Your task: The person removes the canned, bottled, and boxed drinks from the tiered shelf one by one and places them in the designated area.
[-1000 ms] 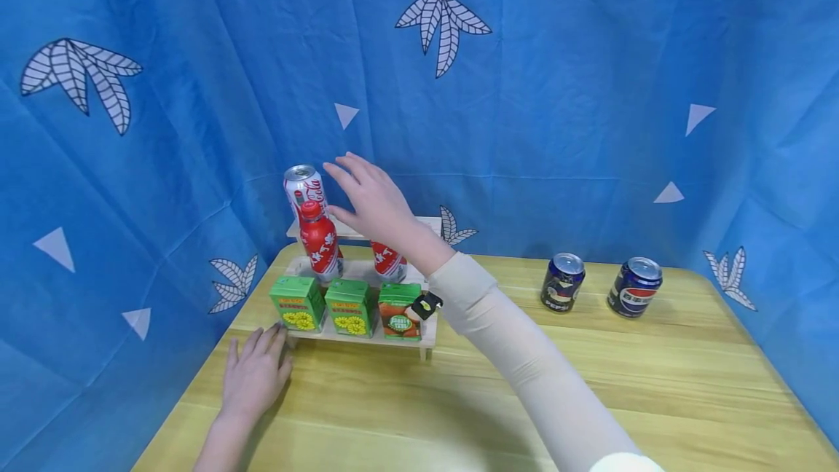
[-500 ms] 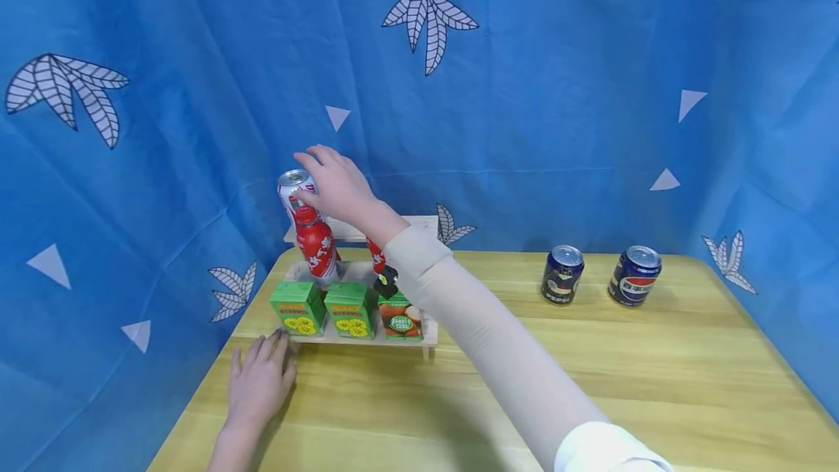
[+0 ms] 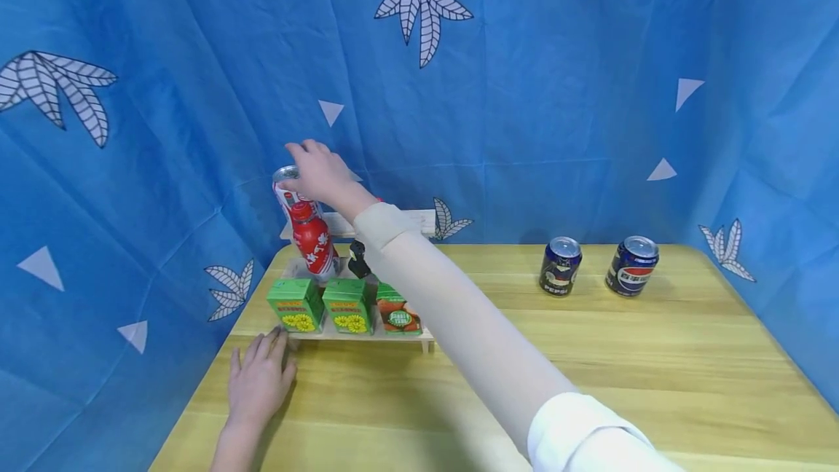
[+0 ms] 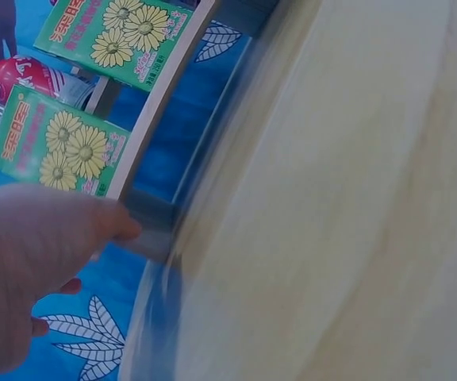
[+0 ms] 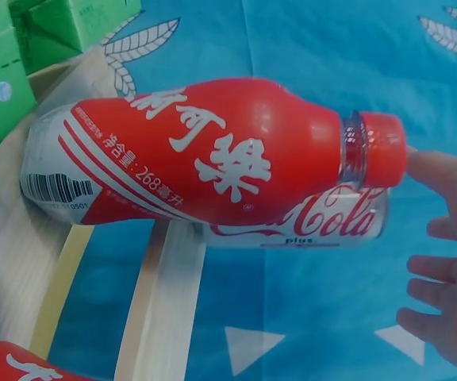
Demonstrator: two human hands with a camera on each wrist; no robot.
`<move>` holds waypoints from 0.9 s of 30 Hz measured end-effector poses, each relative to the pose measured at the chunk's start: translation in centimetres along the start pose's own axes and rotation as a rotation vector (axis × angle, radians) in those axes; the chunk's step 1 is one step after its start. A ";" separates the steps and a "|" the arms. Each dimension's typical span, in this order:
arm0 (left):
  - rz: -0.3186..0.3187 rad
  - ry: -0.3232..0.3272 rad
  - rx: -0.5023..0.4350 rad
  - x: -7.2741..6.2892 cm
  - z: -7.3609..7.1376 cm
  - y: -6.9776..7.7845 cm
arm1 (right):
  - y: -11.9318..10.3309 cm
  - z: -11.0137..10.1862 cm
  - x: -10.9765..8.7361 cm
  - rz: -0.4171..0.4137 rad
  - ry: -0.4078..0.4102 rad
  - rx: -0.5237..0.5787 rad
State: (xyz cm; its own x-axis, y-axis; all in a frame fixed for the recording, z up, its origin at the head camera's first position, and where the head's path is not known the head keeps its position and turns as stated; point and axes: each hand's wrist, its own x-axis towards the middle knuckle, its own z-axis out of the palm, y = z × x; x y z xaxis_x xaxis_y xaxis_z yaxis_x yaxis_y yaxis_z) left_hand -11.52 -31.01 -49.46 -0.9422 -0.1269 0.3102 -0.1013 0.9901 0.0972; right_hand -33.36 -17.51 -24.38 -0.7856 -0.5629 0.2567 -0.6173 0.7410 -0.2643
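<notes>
My right hand (image 3: 321, 173) is raised at the top of a white Coca-Cola can (image 3: 283, 186) on the upper shelf, fingers spread and loosely bent. In the right wrist view its thumb overlaps the red cap of a red bottle (image 5: 228, 151), which partly hides the can. Below the can, the red bottle stands on the middle tier. My left hand (image 3: 258, 381) lies at the front left corner of the wooden rack (image 3: 367, 336), fingers extended; the left wrist view shows a fingertip right at the rack's leg (image 4: 151, 222).
On the front tier stand two green drink cartons (image 3: 296, 306) with yellow flowers and a green-brown carton (image 3: 397, 312). A second red bottle (image 5: 10, 361) is mostly hidden by the right arm. Two dark blue Pepsi cans (image 3: 560, 266) stand on the table's right side. Blue curtains (image 3: 557, 93) enclose the table.
My right hand has moved left to the white can's top, and the sleeve now covers the second red bottle. The left hand stays at the rack's corner. The head view has shifted slightly.
</notes>
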 end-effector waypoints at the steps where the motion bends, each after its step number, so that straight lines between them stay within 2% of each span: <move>1: 0.000 0.005 -0.003 0.0 0.0 0.0 | 0.1 0.1 0.2 0.012 -0.013 0.007; 10: -0.007 0.040 -0.014 0.0 0.0 0.3 | 0.4 1.3 1.3 0.087 -0.099 0.052; 17: 0.004 0.082 -0.026 -0.2 0.1 0.4 | 0.4 2.2 1.6 0.072 -0.130 0.111; 27: 0.007 0.097 -0.038 -0.2 0.5 0.2 | 0.4 2.3 1.8 0.056 -0.152 0.132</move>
State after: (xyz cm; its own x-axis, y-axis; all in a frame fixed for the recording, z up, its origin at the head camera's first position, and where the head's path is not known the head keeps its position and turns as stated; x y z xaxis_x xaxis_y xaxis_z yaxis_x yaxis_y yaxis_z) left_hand -11.51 -30.78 -49.94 -0.9075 -0.1269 0.4005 -0.0810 0.9882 0.1297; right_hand -35.14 -19.06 -26.21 -0.8099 -0.5784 0.0980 -0.5648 0.7236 -0.3968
